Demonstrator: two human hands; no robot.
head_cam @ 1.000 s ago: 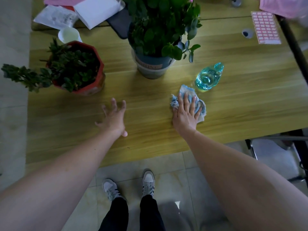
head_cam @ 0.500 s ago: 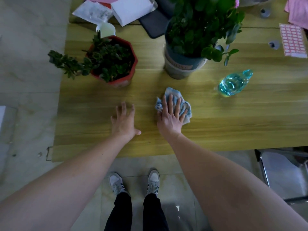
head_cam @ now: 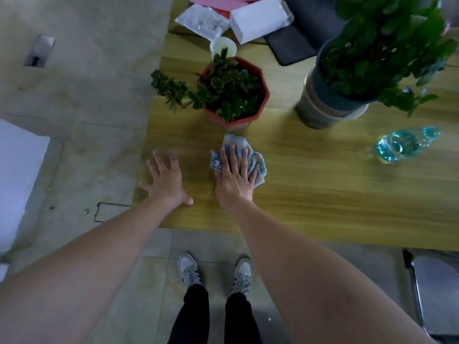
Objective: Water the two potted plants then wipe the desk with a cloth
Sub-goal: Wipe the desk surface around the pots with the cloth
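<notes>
My right hand (head_cam: pixel 234 178) lies flat with spread fingers on a crumpled blue cloth (head_cam: pixel 258 161), pressing it onto the wooden desk (head_cam: pixel 323 189). Just beyond the cloth stands a red octagonal pot (head_cam: pixel 263 103) with a small dark green plant. Farther right is a blue-grey pot (head_cam: pixel 320 108) with a tall leafy plant. A clear blue water bottle (head_cam: pixel 404 145) lies on its side at the right. My left hand (head_cam: pixel 165 180) rests flat near the desk's left end, fingers apart, holding nothing.
A white cup (head_cam: pixel 222 45) stands behind the red pot. White packets (head_cam: pixel 258 18), pink papers and a dark pad (head_cam: pixel 295 43) sit at the back. The desk's left edge is just beyond my left hand. A chair (head_cam: pixel 434 289) stands at the lower right.
My right hand has slid the cloth leftward along the desk, away from the bottle and to in front of the red pot. My left hand stayed flat near the left end.
</notes>
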